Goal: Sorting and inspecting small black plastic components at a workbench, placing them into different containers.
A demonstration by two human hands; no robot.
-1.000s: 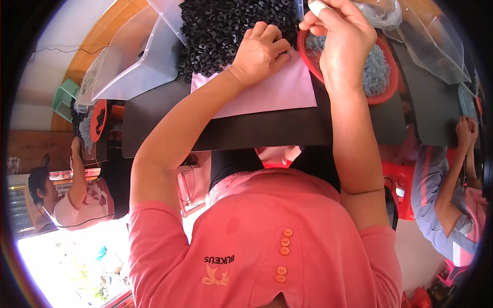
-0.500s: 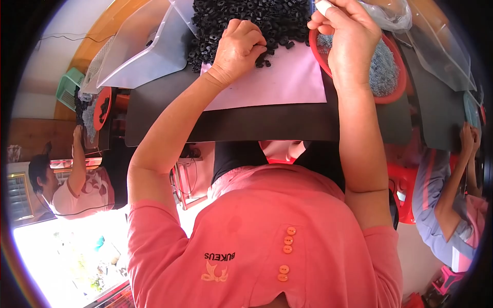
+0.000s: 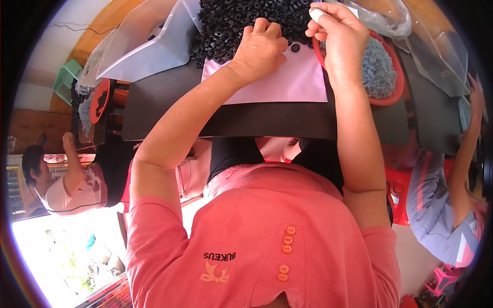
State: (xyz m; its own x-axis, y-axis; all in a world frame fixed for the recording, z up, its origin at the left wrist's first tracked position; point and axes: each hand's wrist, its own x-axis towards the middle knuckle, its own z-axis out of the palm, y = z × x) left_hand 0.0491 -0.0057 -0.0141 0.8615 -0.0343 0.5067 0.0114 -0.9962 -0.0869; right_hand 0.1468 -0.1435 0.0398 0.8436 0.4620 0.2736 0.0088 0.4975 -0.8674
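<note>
A heap of small black plastic parts (image 3: 231, 25) lies at the far side of a pink cloth (image 3: 272, 87) on the dark table. My left hand (image 3: 261, 49) is over the heap's near edge, its fingers curled down and closed; what they hold, if anything, is hidden. One black part (image 3: 295, 47) lies on the cloth just right of those fingers. Raised to the right, my right hand (image 3: 345, 36) is closed in a pinch, with a white wrap on the thumb. Whatever sits in that pinch is too small to make out. Beneath its wrist stands a red basin (image 3: 398, 84) of small grey-blue pieces (image 3: 380, 72).
A translucent plastic bin (image 3: 138, 54) lies tilted on the left, another clear bin (image 3: 436, 51) at the right. A clear plastic bag (image 3: 387, 20) lies behind the basin. The dark table's (image 3: 169, 110) front edge runs before me. Other people sit at both sides.
My left hand has moved right along the heap's near edge. My right hand has shifted slightly left, still pinched. The person at right has raised an arm.
</note>
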